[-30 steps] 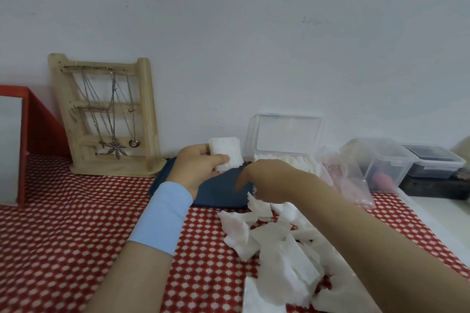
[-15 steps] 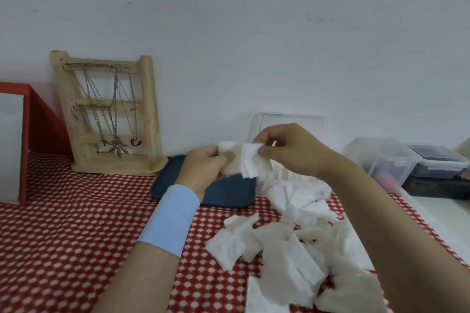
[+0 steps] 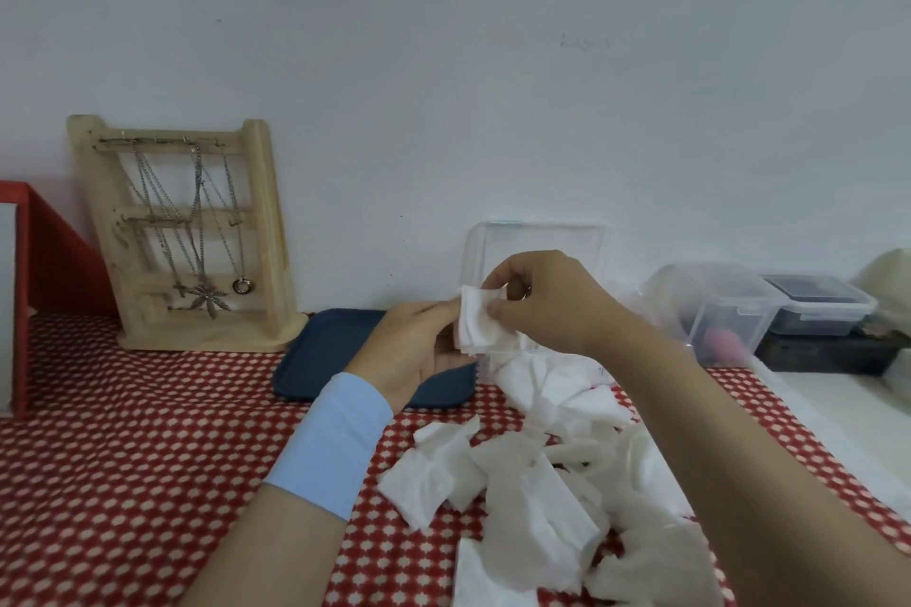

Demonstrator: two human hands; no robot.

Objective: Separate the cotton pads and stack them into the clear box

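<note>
A small stack of white cotton pads [image 3: 480,325] is held up between both hands above the table. My left hand [image 3: 419,350] grips the stack's left edge; a light blue band wraps that wrist. My right hand [image 3: 547,306] pinches the stack's right side with thumb and fingertips. Behind the hands stands the clear box [image 3: 537,244], its lid upright against the wall; the box's inside is mostly hidden by my right hand. A loose heap of cotton pads [image 3: 537,493] lies on the red patterned cloth in front of me.
A dark blue tray [image 3: 335,355] lies under my left hand. A wooden jewellery stand [image 3: 192,232] with necklaces leans at the back left, next to a red frame [image 3: 44,256]. Clear lidded containers [image 3: 715,306] sit at the back right.
My right hand rose from the heap, brought a pad to the stack in my left hand, and now both hands grip the stack closer together.
</note>
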